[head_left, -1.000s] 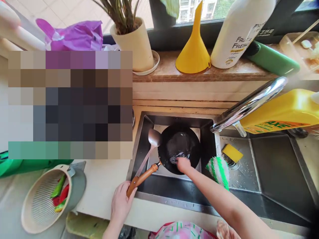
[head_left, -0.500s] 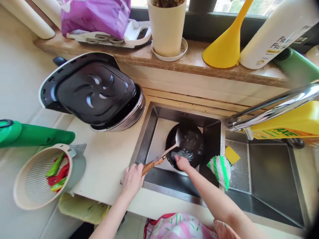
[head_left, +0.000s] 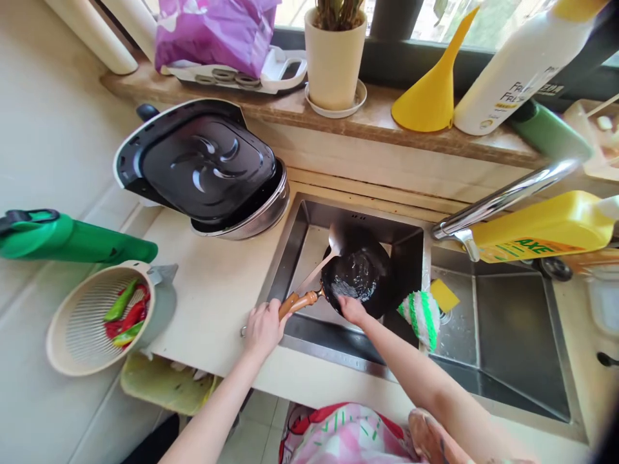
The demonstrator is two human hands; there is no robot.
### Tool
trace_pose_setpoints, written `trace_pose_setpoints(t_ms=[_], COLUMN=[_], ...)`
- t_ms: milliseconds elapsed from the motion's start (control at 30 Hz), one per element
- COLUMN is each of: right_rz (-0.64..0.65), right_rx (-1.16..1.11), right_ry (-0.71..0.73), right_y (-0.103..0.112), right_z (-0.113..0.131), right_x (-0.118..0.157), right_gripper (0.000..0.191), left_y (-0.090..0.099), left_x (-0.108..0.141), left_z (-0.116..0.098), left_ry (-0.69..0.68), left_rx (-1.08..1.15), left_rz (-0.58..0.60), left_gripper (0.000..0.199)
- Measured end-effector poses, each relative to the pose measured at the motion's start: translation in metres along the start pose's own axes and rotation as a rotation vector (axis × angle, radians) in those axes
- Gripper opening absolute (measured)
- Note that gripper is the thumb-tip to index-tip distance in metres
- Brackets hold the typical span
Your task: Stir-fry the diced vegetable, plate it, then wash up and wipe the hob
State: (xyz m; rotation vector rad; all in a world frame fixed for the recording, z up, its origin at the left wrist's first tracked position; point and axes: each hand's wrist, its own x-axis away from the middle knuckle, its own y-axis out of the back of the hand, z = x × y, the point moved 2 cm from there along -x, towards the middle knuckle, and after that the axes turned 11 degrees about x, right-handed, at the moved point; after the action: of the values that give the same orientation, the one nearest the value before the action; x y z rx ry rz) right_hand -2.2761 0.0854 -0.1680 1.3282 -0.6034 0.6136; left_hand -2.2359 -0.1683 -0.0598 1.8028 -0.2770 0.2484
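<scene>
My left hand (head_left: 264, 330) is closed around the wooden handle (head_left: 302, 301) of a black frying pan (head_left: 382, 264) in the left sink basin. At the pan's near rim, my right hand (head_left: 353, 310) is closed with its thumb over the edge; its other fingers are hidden below. Water swirls inside the pan. A metal spatula (head_left: 333, 243) leans at the pan's left side, its head by the far-left rim and its lower shaft passing behind the handle. Right of the pan, a green-and-white scrubbing cloth (head_left: 422, 317) hangs over the sink divider.
A chrome faucet (head_left: 503, 203) and a yellow detergent bottle (head_left: 546, 225) stand behind the right basin, which holds a yellow sponge (head_left: 443, 295). At left are a black fryer basket (head_left: 207, 161), a colander (head_left: 72, 322) of peppers and a green bottle (head_left: 97, 240).
The spatula's head has shifted from over the pan toward its far-left rim. The pan is tilted differently, with both hands still on it. My view has turned slightly, moving the surroundings.
</scene>
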Motion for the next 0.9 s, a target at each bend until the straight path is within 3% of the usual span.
trace_pose_setpoints(t_ms=[67,133,200,267,333,433,500,667,900], right_rz=[-0.012,-0.045,-0.067,-0.051,-0.014,-0.003,-0.011,0.012,0.068], right_rx=[0.060,0.109,0.125,0.109,0.064,-0.010,-0.024,0.046,0.075], right_ry=[-0.075,-0.145,-0.172,-0.152,-0.092,0.006,0.034,-0.031,0.099], right_y=[0.008,0.017,0.020,0.015,0.006,-0.004,-0.005,0.000,-0.001], right_z=[-0.031,-0.061,-0.071,-0.055,-0.023,0.015,0.015,-0.026,-0.010], right_x=[0.004,0.007,0.010,0.014,0.017,0.022,0.027,0.031,0.022], right_gripper=[0.035,0.039,0.042,0.037,0.035,0.057,0.059,0.041,0.051], left_y=[-0.001,-0.001,-0.003,-0.004,-0.007,-0.010,-0.013,-0.016,-0.018], left_x=[0.000,-0.001,-0.001,-0.001,-0.001,-0.001,-0.001,0.000,0.002], left_z=[0.000,0.000,0.001,0.002,0.003,0.006,0.007,0.009,0.009], left_ry=[-0.007,-0.019,-0.028,-0.037,-0.054,-0.083,-0.096,-0.119,-0.111], left_rx=[0.003,0.007,0.010,0.006,-0.006,-0.027,-0.043,-0.083,-0.072], left_rz=[-0.009,-0.021,-0.041,-0.067,-0.102,-0.154,-0.183,-0.250,-0.269], left_gripper=[0.030,0.028,0.028,0.028,0.029,0.030,0.030,0.029,0.028])
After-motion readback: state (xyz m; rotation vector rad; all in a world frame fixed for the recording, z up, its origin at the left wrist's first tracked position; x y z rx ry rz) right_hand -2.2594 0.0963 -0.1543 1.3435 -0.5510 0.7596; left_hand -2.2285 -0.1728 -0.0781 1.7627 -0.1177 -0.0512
